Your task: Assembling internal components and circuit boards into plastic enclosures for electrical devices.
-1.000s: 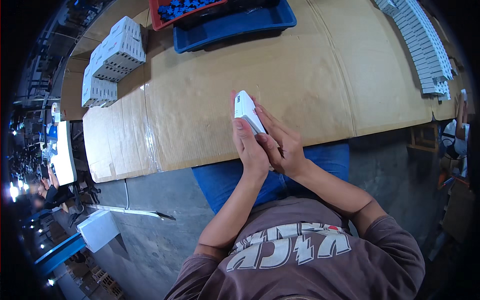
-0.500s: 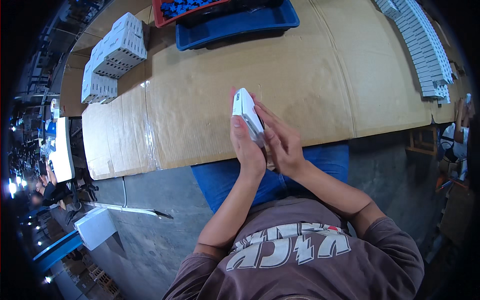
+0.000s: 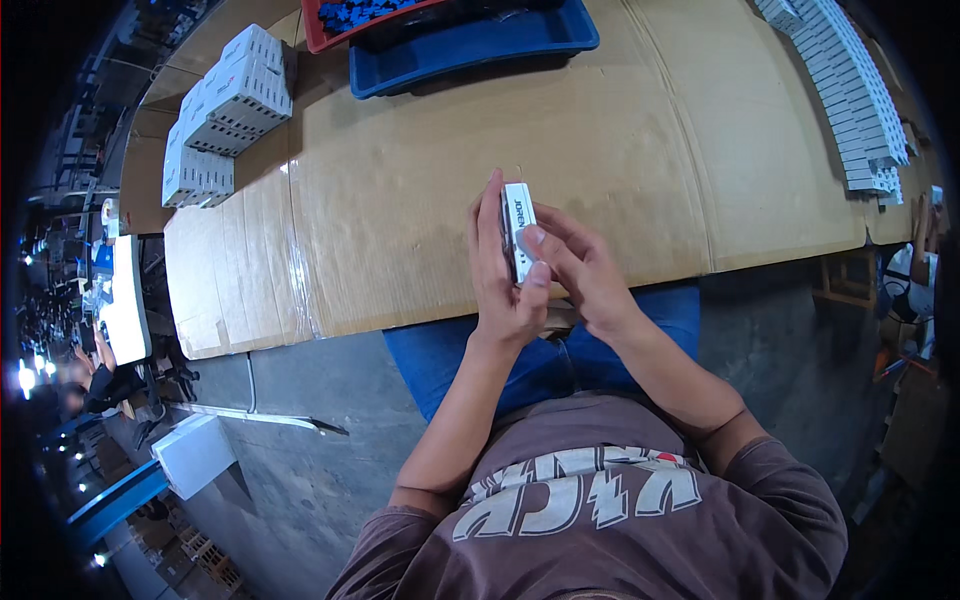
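Observation:
A small white box with dark print stands on edge between my two hands, above the near part of the cardboard-covered table. My left hand lies along its left side, the thumb bent over the near end. From the right, my right hand grips it, with the thumb pressed on the printed narrow face and the fingers behind. The palms and fingers hide the box's broad sides.
At the far left are stacked white boxes; a long row of similar boxes lines the far right. A blue tray sits at the back beside a red bin of blue pieces. Other people work at both sides.
The box has been turned in my hands, so a printed narrow face now shows on top. My right thumb has moved onto that face, and my left thumb has shifted toward the near end.

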Demonstrator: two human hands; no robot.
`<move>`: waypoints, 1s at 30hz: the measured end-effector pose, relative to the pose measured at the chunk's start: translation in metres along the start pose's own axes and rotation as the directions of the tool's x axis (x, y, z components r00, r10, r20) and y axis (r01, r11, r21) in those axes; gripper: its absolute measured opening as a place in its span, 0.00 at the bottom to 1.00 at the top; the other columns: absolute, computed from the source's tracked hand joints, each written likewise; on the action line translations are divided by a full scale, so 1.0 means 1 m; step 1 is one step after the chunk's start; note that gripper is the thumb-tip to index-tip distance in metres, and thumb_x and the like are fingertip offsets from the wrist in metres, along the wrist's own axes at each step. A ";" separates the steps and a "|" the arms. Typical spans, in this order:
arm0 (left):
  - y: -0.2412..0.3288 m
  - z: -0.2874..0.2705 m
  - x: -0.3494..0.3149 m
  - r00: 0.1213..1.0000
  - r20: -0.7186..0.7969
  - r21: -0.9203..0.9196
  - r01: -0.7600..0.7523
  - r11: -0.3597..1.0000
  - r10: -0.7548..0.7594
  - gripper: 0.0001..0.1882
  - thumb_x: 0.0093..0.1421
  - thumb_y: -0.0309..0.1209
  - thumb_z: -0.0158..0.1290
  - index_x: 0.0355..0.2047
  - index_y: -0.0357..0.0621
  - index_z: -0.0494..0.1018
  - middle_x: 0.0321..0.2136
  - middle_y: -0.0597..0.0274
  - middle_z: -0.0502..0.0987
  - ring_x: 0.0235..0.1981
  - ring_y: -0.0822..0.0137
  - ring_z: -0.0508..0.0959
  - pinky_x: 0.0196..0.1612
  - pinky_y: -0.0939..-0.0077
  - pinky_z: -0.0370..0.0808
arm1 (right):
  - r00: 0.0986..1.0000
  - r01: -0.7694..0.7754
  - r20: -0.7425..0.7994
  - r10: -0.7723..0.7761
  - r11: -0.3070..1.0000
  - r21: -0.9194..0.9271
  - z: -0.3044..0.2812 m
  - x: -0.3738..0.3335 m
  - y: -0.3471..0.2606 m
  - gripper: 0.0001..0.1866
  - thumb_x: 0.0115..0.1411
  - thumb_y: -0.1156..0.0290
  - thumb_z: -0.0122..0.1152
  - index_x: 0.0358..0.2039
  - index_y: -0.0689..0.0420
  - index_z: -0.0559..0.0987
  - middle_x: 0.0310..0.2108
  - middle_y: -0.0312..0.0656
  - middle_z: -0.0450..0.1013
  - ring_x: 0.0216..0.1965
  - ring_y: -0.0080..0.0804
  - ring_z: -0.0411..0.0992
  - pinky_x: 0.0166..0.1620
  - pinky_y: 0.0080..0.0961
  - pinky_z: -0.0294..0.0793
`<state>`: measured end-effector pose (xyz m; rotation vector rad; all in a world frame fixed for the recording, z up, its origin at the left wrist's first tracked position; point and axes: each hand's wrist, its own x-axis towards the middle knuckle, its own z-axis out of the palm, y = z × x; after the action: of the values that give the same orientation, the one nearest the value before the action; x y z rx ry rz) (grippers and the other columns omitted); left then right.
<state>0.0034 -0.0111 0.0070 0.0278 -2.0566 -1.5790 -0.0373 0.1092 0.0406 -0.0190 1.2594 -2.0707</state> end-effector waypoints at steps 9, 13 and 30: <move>-0.007 0.003 0.000 0.991 -0.081 0.115 -0.095 0.989 0.104 0.48 0.67 0.66 0.44 0.63 0.28 0.64 0.57 0.37 0.70 0.59 0.42 0.71 0.59 0.52 0.71 | 0.988 0.138 -0.063 -0.140 0.990 -0.031 0.014 -0.006 0.021 0.26 0.76 0.64 0.55 0.69 0.64 0.68 0.55 0.41 0.76 0.53 0.23 0.73 0.56 0.21 0.73; -0.006 0.003 -0.003 0.992 -0.124 0.066 -0.028 0.997 0.036 0.46 0.68 0.65 0.39 0.60 0.27 0.67 0.54 0.36 0.72 0.56 0.42 0.73 0.57 0.53 0.72 | 0.974 0.215 -0.018 -0.226 0.944 -0.250 0.011 -0.010 0.028 0.25 0.79 0.64 0.47 0.70 0.65 0.67 0.52 0.39 0.77 0.51 0.19 0.71 0.55 0.20 0.72; -0.016 0.006 -0.010 0.988 -0.129 -0.139 0.070 0.988 -0.088 0.47 0.68 0.63 0.40 0.69 0.29 0.57 0.63 0.40 0.64 0.64 0.48 0.66 0.67 0.55 0.62 | 0.971 0.241 0.086 -0.225 0.892 -0.383 0.001 0.008 0.020 0.27 0.79 0.59 0.45 0.71 0.60 0.67 0.50 0.44 0.74 0.48 0.28 0.71 0.54 0.26 0.71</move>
<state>0.0047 -0.0072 -0.0126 0.1640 -1.8629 -1.7121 -0.0322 0.0984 0.0224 -0.4112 1.6975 -1.9634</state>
